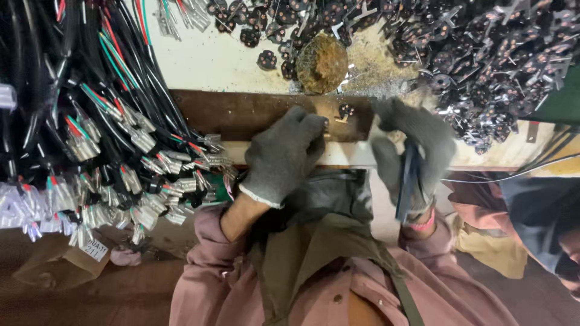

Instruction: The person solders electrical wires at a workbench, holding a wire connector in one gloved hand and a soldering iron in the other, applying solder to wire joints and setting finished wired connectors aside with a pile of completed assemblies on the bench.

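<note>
My left hand (283, 156), in a grey knit glove, curls its fingers over the front edge of a brown metal block (241, 115) and pinches a small brass-coloured part (328, 135) against it. A small black plug insert (345, 110) sits on the block just right of those fingertips. My right hand (417, 142), also gloved and blurred by motion, grips a dark blue-handled tool (408, 181) that points down toward my lap. The tool's working end is hidden by the glove.
Bundles of black cables (90, 121) with red, green and white wires and metal terminals hang at the left. A heap of black plug inserts (495, 60) covers the upper right. A round rusty lump (321, 62) lies among metal shavings. Another person (544, 211) sits at the right.
</note>
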The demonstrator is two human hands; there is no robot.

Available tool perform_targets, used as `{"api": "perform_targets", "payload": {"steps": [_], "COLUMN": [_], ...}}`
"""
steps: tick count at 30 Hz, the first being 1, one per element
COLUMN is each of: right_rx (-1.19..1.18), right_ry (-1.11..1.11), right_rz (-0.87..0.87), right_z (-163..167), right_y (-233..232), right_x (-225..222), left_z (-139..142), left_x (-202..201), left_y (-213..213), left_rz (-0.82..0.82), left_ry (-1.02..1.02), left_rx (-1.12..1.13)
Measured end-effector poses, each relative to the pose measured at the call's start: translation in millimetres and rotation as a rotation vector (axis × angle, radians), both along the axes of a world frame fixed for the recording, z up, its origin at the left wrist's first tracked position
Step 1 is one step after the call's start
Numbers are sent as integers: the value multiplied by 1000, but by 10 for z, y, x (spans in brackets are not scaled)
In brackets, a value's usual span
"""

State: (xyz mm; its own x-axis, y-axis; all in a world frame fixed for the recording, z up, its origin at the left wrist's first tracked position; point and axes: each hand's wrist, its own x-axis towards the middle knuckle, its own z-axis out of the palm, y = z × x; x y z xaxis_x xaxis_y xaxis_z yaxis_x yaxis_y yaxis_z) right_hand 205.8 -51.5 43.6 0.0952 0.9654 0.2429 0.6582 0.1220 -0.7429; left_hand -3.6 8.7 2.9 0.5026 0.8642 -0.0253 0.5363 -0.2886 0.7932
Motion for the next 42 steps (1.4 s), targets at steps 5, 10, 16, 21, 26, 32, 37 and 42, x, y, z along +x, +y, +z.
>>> {"api": "perform_targets", "payload": {"steps": [5,10,16,21,26,32,37,42], "right_rx": [-56,-398,79,-70,-111,-124,18,-46], "right_ry": [-72,117,409,556,586,603,711,657], "right_rz": [-196,-181,-234,-350,-331,-338,-321,-376], "right_z": [-417,-464,-333,-415,-388,-321,-382,-506], "right_y": [-278,-151,94,-104,-244,-205,-91,-159], "right_x": [-150,-217,-408,-363,-409,-421,-364,-342], "left_z": [-68,66,89,734,1361,862,265,360], "left_x": [61,73,-161,-87,457,436,-139,-182], "left_y": [-53,12,-329,-87,665,294,907,1184], "left_rz": [-48,-117,56,-41,-130,-154,475,565], "left_ry": [-20,55,411,260,101,-73,501,595], "left_rx": [-32,-97,98,233,422,392,467,438]}}
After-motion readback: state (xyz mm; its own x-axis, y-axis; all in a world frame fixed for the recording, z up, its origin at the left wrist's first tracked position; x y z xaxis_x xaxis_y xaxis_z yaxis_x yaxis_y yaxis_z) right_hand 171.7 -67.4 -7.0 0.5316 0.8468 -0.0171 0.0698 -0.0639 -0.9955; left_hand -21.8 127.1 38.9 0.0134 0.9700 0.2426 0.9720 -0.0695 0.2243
